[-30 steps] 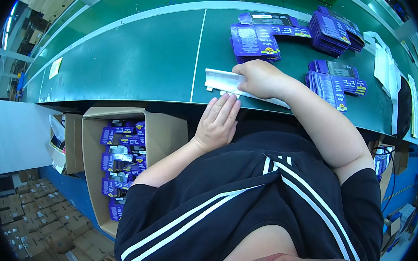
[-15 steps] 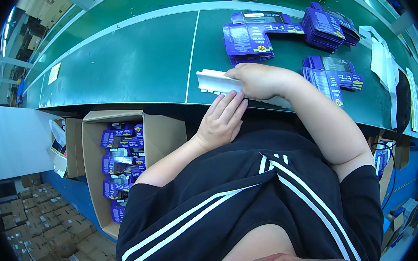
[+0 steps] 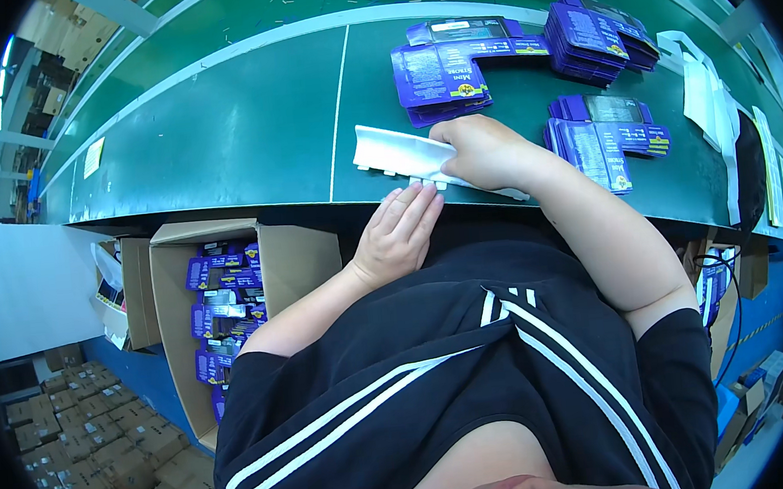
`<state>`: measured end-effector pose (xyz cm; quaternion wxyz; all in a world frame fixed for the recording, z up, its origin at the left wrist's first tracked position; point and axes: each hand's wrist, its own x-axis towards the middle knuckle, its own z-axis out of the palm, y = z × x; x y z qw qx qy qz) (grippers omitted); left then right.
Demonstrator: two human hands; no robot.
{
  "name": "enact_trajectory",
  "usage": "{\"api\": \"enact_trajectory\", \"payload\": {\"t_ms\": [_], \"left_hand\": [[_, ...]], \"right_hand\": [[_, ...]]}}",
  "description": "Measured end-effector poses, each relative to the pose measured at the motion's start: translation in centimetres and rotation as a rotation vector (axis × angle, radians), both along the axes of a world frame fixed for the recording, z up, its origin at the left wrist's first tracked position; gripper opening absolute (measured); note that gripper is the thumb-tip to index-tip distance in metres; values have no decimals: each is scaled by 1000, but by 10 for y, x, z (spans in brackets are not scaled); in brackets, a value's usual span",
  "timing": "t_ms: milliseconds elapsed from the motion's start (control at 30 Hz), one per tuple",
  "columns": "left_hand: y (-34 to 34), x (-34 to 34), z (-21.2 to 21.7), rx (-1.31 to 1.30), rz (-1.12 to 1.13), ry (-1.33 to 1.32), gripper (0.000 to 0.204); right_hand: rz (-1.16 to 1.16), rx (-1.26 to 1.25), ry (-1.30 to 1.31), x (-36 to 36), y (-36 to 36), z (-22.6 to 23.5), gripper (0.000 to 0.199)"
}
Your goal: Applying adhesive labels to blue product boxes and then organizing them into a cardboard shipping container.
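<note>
A white folded piece (image 3: 395,155), long and curved with small tabs along its near edge, lies slanted by the front edge of the green table (image 3: 217,129); I cannot tell whether it is card or plastic. My right hand (image 3: 485,152) grips it from above near its middle, thumb and fingers closed over it. My left hand (image 3: 400,230) is stretched out with nothing in its grasp, its fingertips touching a tab on the near edge. Part of the piece is hidden under my right hand.
Purple flattened boxes lie in a spread stack (image 3: 438,80), a taller stack (image 3: 583,45) and a nearer stack (image 3: 586,151). A carton (image 3: 301,261) of purple boxes stands below the table at left. White sheets (image 3: 707,109) lie at the right.
My left hand has slid slightly left and nearer to me, uncovering more of the white piece. My right hand still grips it. The whole view has shifted a little.
</note>
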<state>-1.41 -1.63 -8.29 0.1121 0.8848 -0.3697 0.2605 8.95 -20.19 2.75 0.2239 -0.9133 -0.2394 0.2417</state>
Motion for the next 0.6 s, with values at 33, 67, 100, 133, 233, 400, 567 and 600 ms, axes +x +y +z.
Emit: {"api": "enact_trajectory", "payload": {"t_ms": [33,67,100,133,233,400,567,600], "left_hand": [[2,-1,0,10,5,-1,41],[4,-3,0,19,10,-1,41],[4,-3,1,29,15,-2,40],[5,-3,1,32,15,-1,40],[5,-5,3,-6,-1,-158,39],[-16,5,16,8,-72,27,37],[-8,3,4,34,-108,65,36],[-7,2,2,41,-111,51,36]], "right_hand": [[-8,7,-2,-1,1,-1,32],[-16,15,-3,-1,1,-1,32],[-24,23,-5,-2,1,-2,32],[-24,26,-5,-2,2,-3,32],[9,23,-1,-2,4,-5,32],[-59,115,100,-3,-3,-3,31],[-14,-31,15,-13,-25,5,31],[11,-88,-24,-14,-28,5,31]]}}
